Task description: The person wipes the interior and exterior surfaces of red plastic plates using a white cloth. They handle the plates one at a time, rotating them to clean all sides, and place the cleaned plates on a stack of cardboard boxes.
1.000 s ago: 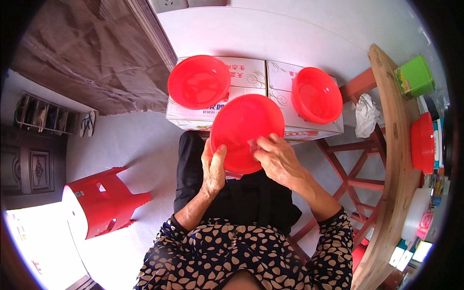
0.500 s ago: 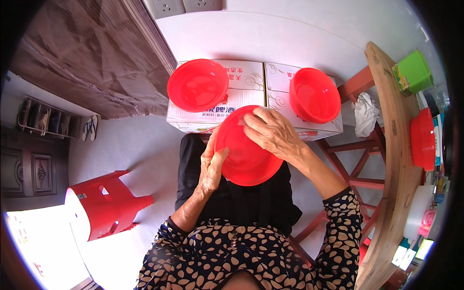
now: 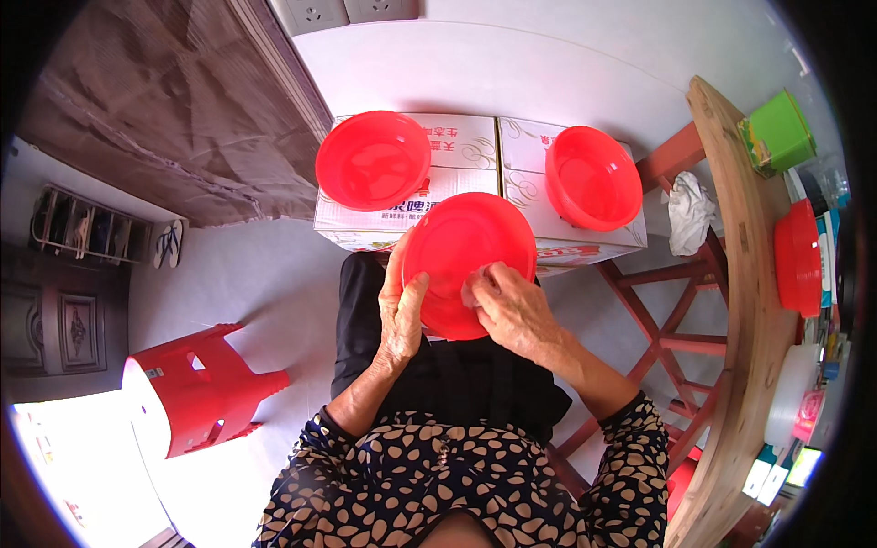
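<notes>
A red plastic basin (image 3: 470, 228) is held tilted above my lap, its inside turned toward me. My left hand (image 3: 400, 310) grips its left rim, thumb on the inner side and fingers behind. Inside the basin, at the lower right, my right hand (image 3: 516, 312) is closed with bent fingers around a small pale wad (image 3: 470, 290), pressed to the surface. Whether the wad is cloth or tissue I cannot tell. Two more red basins rest on the cartons ahead, one basin (image 3: 375, 160) at the left and another basin (image 3: 594, 178) at the right.
White printed cartons (image 3: 466, 183) stand against the wall. On my right is a wooden table (image 3: 740, 301) with a green container (image 3: 778, 133) and a red basin (image 3: 797, 258). A white cloth (image 3: 690, 215) hangs beside it. A red stool (image 3: 196, 388) lies on its side at left.
My right hand has moved from the basin's upper part down toward its lower right, the pale wad still in its fingers. The basin has shifted slightly up, with my left hand on its rim.
</notes>
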